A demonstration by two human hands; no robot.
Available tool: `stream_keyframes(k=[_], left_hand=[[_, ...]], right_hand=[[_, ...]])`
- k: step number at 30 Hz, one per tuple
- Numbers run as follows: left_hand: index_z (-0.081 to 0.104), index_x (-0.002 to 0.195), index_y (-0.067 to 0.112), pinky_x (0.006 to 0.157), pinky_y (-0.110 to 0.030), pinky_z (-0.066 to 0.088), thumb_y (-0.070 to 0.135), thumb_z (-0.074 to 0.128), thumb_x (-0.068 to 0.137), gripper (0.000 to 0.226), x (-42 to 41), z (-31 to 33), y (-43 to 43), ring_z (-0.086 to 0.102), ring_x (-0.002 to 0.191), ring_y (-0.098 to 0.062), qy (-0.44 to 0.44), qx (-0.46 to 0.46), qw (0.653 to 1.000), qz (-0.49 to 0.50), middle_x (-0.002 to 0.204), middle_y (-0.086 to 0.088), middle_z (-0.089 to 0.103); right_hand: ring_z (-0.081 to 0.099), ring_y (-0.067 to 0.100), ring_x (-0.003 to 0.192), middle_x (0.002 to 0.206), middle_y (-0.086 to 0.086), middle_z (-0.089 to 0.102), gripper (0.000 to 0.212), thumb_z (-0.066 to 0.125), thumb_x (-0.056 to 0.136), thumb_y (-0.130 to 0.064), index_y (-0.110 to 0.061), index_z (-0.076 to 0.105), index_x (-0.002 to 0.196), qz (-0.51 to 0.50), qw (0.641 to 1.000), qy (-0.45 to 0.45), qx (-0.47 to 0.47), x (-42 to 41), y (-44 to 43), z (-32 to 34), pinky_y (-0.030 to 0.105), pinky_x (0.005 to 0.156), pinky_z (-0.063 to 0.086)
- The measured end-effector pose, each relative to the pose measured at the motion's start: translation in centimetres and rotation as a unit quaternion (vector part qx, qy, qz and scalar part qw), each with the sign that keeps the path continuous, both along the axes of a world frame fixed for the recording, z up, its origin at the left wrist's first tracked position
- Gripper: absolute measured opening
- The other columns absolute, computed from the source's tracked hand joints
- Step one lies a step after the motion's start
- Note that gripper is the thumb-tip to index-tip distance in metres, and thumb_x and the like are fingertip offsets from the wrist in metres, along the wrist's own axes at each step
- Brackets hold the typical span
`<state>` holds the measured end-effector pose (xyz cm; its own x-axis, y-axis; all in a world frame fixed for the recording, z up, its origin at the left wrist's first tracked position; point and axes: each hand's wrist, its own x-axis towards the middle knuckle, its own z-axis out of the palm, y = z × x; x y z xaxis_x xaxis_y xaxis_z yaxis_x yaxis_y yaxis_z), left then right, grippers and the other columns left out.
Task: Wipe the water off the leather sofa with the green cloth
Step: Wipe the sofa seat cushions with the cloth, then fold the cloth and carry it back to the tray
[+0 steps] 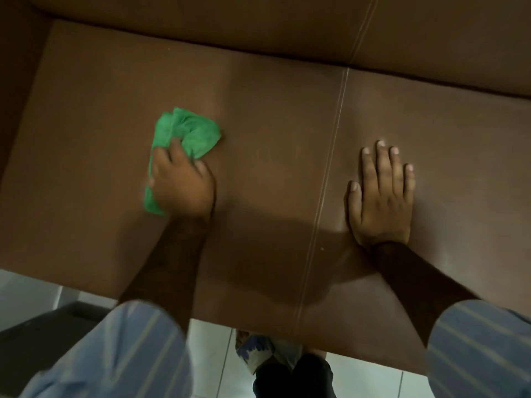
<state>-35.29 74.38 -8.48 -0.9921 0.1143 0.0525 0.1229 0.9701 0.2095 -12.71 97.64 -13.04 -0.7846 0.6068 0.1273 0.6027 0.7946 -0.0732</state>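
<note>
A brown leather sofa seat (pixel 273 139) fills most of the view. My left hand (pixel 184 185) is shut on a crumpled green cloth (pixel 189 130) and presses it against the left seat cushion. The cloth sticks out beyond my fingers and under my palm. My right hand (pixel 383 196) lies flat and open on the right cushion, just right of the stitched seam (pixel 330 168). I cannot make out any water drops on the leather.
The sofa backrest (pixel 258 30) runs along the top, and the left armrest (pixel 17 81) rises at the far left. White floor tiles (pixel 209 363) show below the seat's front edge, with a dark object (pixel 43 334) at lower left.
</note>
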Motion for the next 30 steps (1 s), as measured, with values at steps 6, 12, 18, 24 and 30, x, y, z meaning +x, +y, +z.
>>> stream_keyframes(k=[6, 12, 18, 24, 30], left_hand=[[0.050, 0.138, 0.009, 0.089, -0.046, 0.049, 0.033, 0.052, 0.080, 0.063, 6.7, 1.4, 4.0, 0.058, 0.106, -0.038, -0.086, 0.043, 0.951, -0.293, 0.121, -0.019, 0.057], [0.050, 0.139, 0.017, 0.100, -0.045, 0.048, 0.034, 0.061, 0.089, 0.055, 5.6, 3.5, 0.1, 0.052, 0.118, -0.024, -0.120, 0.202, 0.959, -0.159, 0.130, -0.010, 0.054], [0.054, 0.127, 0.017, 0.094, -0.044, 0.051, 0.052, 0.066, 0.084, 0.057, 6.7, 3.4, -2.7, 0.055, 0.116, -0.028, -0.214, 0.054, 0.968, -0.116, 0.129, -0.008, 0.056], [0.067, 0.095, 0.007, 0.080, -0.044, 0.060, 0.028, 0.075, 0.074, 0.030, 7.5, 6.2, -3.5, 0.070, 0.087, -0.026, -0.352, 0.303, 0.885, 0.027, 0.095, -0.011, 0.074], [0.064, 0.107, 0.006, 0.085, -0.050, 0.059, 0.005, 0.073, 0.082, 0.027, 11.1, 9.7, -12.3, 0.070, 0.103, -0.033, -0.384, 0.577, 0.714, 0.101, 0.109, -0.018, 0.071]], right_hand=[[0.024, 0.032, 0.162, 0.176, 0.010, 0.024, 0.064, 0.029, 0.109, -0.044, -0.018, 0.025, 0.168, 0.005, 1.000, -0.013, -0.010, 0.2, 0.2, 0.5, 0.054, 0.131, 0.019], [0.028, 0.030, 0.161, 0.168, 0.011, 0.039, 0.068, 0.033, 0.105, -0.055, -0.013, 0.047, 0.156, -0.064, 0.985, 0.060, -0.152, -1.5, -1.0, 3.0, 0.055, 0.132, 0.012], [0.036, 0.029, 0.155, 0.162, 0.011, 0.044, 0.079, 0.030, 0.099, -0.066, -0.006, 0.065, 0.135, -0.190, 0.938, 0.122, -0.263, -5.4, -2.4, 5.4, 0.051, 0.134, 0.006], [0.067, 0.033, 0.106, 0.105, 0.016, 0.071, 0.049, 0.057, 0.096, -0.059, -0.015, 0.078, 0.088, -0.118, 0.893, 0.078, -0.428, -5.9, -4.6, 7.7, 0.042, 0.098, 0.054], [0.079, 0.021, 0.074, 0.084, 0.007, 0.077, 0.087, 0.050, 0.074, -0.092, -0.012, 0.070, 0.103, -0.132, 0.626, -0.069, -0.765, -5.0, -14.5, 10.5, 0.025, 0.056, 0.058]])
